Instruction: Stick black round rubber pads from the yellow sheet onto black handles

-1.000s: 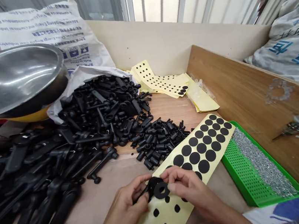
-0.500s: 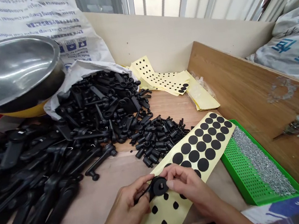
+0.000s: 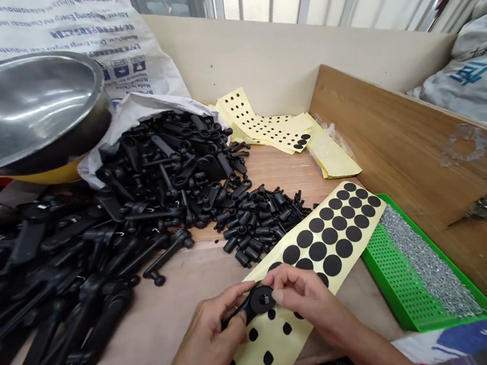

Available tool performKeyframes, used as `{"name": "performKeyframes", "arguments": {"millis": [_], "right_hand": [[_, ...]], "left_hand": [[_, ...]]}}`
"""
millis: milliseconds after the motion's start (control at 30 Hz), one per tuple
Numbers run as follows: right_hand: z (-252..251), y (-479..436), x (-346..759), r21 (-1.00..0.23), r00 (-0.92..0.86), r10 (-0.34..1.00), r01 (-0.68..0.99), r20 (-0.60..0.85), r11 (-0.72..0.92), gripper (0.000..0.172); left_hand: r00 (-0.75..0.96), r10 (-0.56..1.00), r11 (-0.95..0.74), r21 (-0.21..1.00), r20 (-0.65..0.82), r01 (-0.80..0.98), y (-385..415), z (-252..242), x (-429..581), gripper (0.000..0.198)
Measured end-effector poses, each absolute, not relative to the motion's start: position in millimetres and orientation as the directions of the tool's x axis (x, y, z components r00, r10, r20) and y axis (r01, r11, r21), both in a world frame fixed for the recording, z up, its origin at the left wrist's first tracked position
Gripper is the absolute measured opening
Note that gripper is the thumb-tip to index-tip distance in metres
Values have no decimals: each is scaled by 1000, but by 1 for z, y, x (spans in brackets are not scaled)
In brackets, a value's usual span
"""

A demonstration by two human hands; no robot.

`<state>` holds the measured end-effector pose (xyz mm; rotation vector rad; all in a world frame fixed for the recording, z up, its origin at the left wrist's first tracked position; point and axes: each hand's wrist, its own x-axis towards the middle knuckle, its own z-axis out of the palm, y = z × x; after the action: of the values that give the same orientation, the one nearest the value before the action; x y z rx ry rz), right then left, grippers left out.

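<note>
Left hand: my left hand (image 3: 213, 327) comes in from the lower left, knuckles up, thumb and bent fingers closed round the arm of a black crank handle (image 3: 261, 299).
Right hand: my right hand (image 3: 309, 298) angles in from the lower right, fingers curled, thumb and forefinger at the head's right rim; whether they pinch or only press, I cannot tell.
Crank handle: between my hands, above the sticker sheet; its round head faces up, a small squarish metal hole near the middle.
Long axis: slanting from the head at upper right down-left into my left palm, which hides the far end.
Sticker sheet: yellow backing (image 3: 252, 364) with black dots, running diagonally from below my hands to the green tray (image 3: 387, 271).
Left of me: a heap of black cranks (image 3: 105, 300).
Beyond my hands: black cylindrical pieces (image 3: 258, 220).
Farthest: a printed white sack (image 3: 151, 56) behind a steel bowl (image 3: 20, 100).
</note>
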<state>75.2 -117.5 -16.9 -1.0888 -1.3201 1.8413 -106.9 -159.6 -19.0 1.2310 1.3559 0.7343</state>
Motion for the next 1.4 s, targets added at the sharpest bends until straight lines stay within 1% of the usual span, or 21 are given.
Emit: {"name": "performKeyframes", "arguments": {"millis": [400,700,867,967,1067,1167,1233,1300,1367,1400], "right_hand": [[-19,-118,75,-959,-471,845,6,-254,-285,15],[-24,-119,74,-965,-462,854,14,-238,-261,11],[-29,-122,70,-977,-479,862,-40,-164,-208,8],[-28,-124,68,-987,-497,859,-23,-127,-160,9],[-27,-125,68,-990,-512,852,-26,-108,-141,12],[-26,-126,73,-984,-548,828,-44,-121,-172,12],[-27,-127,77,-972,-570,807,-57,-155,-227,15],[-28,-129,80,-935,-596,774,-104,-214,-338,21],[-29,-131,82,-864,-612,742,-184,-272,-469,26],[-29,-131,82,-834,-608,737,-214,-294,-509,28]], "left_hand": [[177,938,240,927,-298,287,-159,-13,-106,43],[137,961,178,916,-240,359,-163,-28,-110,41],[121,956,207,906,-268,370,-165,-26,-109,43],[152,942,233,910,-299,344,-166,-23,-107,41],[196,929,259,929,-315,265,-167,-23,-108,37],[178,929,297,940,-326,170,-171,-24,-108,35],[156,929,324,941,-336,97,-175,-25,-108,34],[140,929,345,938,-344,15,-180,-25,-109,33],[112,926,368,928,-360,-64,-185,-25,-109,31],[96,923,380,920,-372,-96,-187,-24,-110,31]]}}
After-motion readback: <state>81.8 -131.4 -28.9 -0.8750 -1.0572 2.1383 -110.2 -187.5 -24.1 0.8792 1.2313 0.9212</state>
